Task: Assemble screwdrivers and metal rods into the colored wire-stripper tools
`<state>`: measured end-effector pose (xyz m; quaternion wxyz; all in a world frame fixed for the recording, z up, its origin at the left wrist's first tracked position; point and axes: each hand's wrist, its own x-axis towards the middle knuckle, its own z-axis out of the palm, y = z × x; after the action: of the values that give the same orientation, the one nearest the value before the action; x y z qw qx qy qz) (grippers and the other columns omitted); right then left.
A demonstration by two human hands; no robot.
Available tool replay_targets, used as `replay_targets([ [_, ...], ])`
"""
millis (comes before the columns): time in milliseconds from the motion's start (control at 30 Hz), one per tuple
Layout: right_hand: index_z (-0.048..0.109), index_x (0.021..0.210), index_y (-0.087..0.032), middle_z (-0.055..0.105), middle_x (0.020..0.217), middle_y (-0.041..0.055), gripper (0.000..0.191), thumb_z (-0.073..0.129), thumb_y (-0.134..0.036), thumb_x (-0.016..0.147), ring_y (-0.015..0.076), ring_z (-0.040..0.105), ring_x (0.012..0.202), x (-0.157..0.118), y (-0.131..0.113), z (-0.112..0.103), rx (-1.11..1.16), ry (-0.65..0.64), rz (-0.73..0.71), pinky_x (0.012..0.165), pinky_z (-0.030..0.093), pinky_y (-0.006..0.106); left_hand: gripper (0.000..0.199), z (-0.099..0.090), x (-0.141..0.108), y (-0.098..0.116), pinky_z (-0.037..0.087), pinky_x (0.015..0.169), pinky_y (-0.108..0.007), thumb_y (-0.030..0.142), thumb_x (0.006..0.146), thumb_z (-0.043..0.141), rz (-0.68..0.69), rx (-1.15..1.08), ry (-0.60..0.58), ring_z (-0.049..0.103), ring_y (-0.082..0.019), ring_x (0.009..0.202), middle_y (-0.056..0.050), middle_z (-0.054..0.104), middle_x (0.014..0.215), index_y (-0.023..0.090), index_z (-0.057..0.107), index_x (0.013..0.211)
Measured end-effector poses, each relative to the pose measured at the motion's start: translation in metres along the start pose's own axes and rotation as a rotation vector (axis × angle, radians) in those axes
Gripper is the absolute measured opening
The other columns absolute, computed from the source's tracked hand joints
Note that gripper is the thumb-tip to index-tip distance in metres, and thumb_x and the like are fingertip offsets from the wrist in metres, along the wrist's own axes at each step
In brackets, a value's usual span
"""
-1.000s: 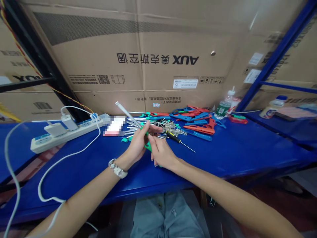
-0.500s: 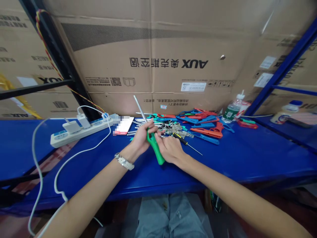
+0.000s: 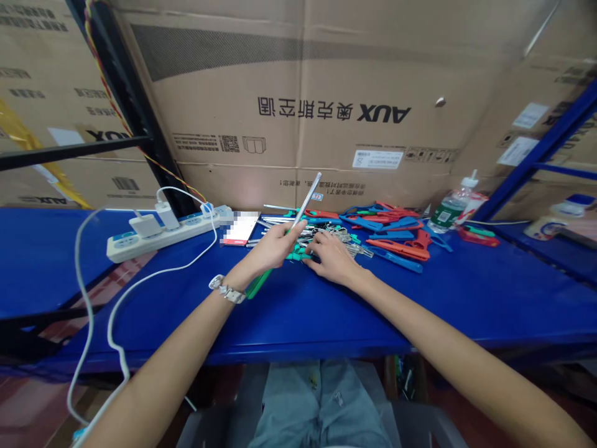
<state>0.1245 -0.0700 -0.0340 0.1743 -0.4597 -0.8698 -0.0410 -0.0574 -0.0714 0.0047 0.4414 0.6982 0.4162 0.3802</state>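
My left hand (image 3: pixel 273 246) is closed around a long-nosed lighter with a green handle (image 3: pixel 259 284), its metal tube (image 3: pixel 308 200) pointing up and to the right. Most of the handle is hidden by the palm. My right hand (image 3: pixel 333 256) reaches down to the table, fingers apart and curved over small green plastic pieces (image 3: pixel 298 254). Whether a fingertip touches one of them I cannot tell. Behind both hands lies a pile of metal tubes and small clear and metal parts (image 3: pixel 342 234). Blue and red-orange lighter casings (image 3: pixel 398 244) are heaped to the right.
A white power strip (image 3: pixel 140 246) with plugs and cables is on the left, beside a white and red card (image 3: pixel 242 228). At the back right stand a clear bottle with a green label (image 3: pixel 445 213) and a red item (image 3: pixel 476 235). Cardboard (image 3: pixel 326 74) walls the back.
My right hand has left the green lighter and moved to the small green pieces. My left hand has swung the lighter's tube from upper left to upper right. The screwdriver is now out of sight.
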Motion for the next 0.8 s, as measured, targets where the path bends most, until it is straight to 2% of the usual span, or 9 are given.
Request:
replay_targets([
  [67, 0.07, 0.096, -0.016, 0.066, 0.103, 0.0107, 0.016, 0.066, -0.032, 0.094, 0.0253, 0.056, 0.106, 0.0, 0.004, 0.002, 0.083, 0.042, 0.021, 0.096, 0.044, 0.042, 0.048, -0.002, 0.0, -0.003, 0.032, 0.05, -0.026, 0.059, 0.097, 0.05, 0.164, 0.174, 0.052, 0.04, -0.012, 0.051, 0.003, 0.043, 0.056, 0.022, 0.044, 0.067],
  [133, 0.068, 0.095, -0.016, 0.069, 0.101, 0.01, 0.017, 0.065, -0.032, 0.093, 0.0237, 0.061, 0.1, -0.002, 0.011, 0.003, 0.285, 0.131, 0.092, 0.094, 0.046, 0.043, 0.043, -0.004, -0.002, -0.007, 0.035, 0.058, -0.028, 0.053, 0.1, 0.046, 0.252, 0.374, 0.074, 0.048, -0.015, 0.059, 0.0, 0.053, 0.063, 0.021, 0.052, 0.073],
  [267, 0.064, 0.095, -0.018, 0.072, 0.086, 0.0066, 0.037, 0.069, -0.053, 0.084, 0.0191, 0.065, 0.074, -0.009, 0.029, -0.002, 0.946, 0.275, 0.325, 0.073, 0.052, 0.035, 0.041, -0.004, -0.007, -0.016, 0.037, 0.063, -0.031, 0.047, 0.104, 0.038, 0.189, 0.734, 0.015, 0.057, -0.021, 0.063, -0.005, 0.061, 0.069, 0.019, 0.063, 0.088],
  [367, 0.065, 0.089, -0.02, 0.067, 0.076, 0.0018, 0.048, 0.074, -0.063, 0.072, 0.0143, 0.058, 0.063, -0.013, 0.039, -0.01, 1.214, 0.396, 0.437, 0.064, 0.047, 0.029, 0.042, -0.001, -0.011, -0.02, 0.04, 0.065, -0.033, 0.045, 0.105, 0.034, 0.181, 0.884, -0.04, 0.061, -0.025, 0.067, -0.009, 0.066, 0.076, 0.018, 0.065, 0.094],
  [467, 0.065, 0.081, -0.02, 0.058, 0.067, -0.0024, 0.044, 0.074, -0.062, 0.07, 0.0114, 0.05, 0.06, -0.015, 0.042, -0.017, 1.312, 0.509, 0.451, 0.061, 0.043, 0.026, 0.042, 0.001, -0.012, -0.024, 0.039, 0.065, -0.031, 0.042, 0.105, 0.033, 0.2, 0.957, -0.074, 0.06, -0.023, 0.066, -0.009, 0.066, 0.078, 0.018, 0.065, 0.093],
  [567, 0.068, 0.081, -0.02, 0.053, 0.066, -0.0032, 0.039, 0.073, -0.058, 0.071, 0.0113, 0.047, 0.062, -0.015, 0.041, -0.02, 1.335, 0.528, 0.416, 0.06, 0.04, 0.025, 0.04, 0.002, -0.012, -0.025, 0.037, 0.063, -0.03, 0.04, 0.105, 0.033, 0.204, 1.006, -0.088, 0.059, -0.021, 0.065, -0.008, 0.065, 0.078, 0.018, 0.064, 0.093],
  [700, 0.072, 0.088, -0.019, 0.052, 0.067, -0.0026, 0.04, 0.066, -0.057, 0.078, 0.0122, 0.046, 0.062, -0.016, 0.039, -0.021, 1.16, 0.515, 0.375, 0.06, 0.039, 0.026, 0.041, 0.002, -0.014, -0.021, 0.038, 0.061, -0.03, 0.041, 0.105, 0.031, 0.182, 1.065, -0.123, 0.06, -0.023, 0.063, -0.009, 0.064, 0.075, 0.019, 0.064, 0.093],
  [800, 0.074, 0.09, -0.019, 0.051, 0.064, -0.003, 0.038, 0.063, -0.055, 0.083, 0.0123, 0.043, 0.061, -0.02, 0.036, -0.024, 1.035, 0.473, 0.311, 0.06, 0.037, 0.027, 0.043, 0.005, -0.016, -0.016, 0.039, 0.063, -0.033, 0.041, 0.105, 0.028, 0.149, 1.09, -0.161, 0.062, -0.027, 0.068, -0.012, 0.067, 0.08, 0.018, 0.063, 0.095],
])
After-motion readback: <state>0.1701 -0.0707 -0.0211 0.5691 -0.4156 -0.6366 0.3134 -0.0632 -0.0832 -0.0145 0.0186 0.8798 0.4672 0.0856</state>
